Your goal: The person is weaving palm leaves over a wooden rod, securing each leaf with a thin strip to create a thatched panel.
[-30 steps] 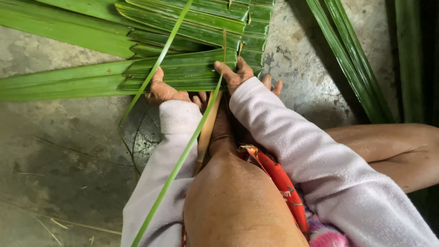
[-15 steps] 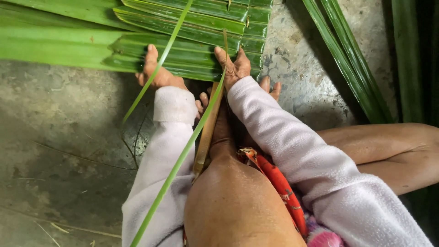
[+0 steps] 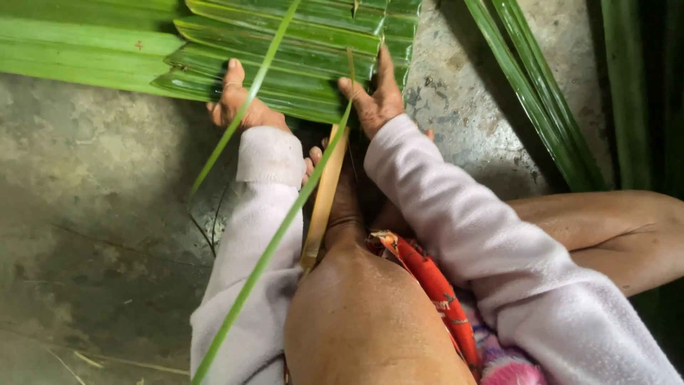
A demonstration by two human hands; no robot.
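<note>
Bare concrete floor carries woven palm leaves; left hand and right hand press them, fingers spread flat.

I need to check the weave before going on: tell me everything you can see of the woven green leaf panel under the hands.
The woven leaf panel is made of glossy, long green leaf strips, folded and overlapped in horizontal bands with stepped edges. It lies flat on the grey concrete floor, running out of view at the top and left. The left hand presses on its lower edge; the right hand presses near its lower right corner. A thin green leaf strip crosses over it diagonally.
</note>
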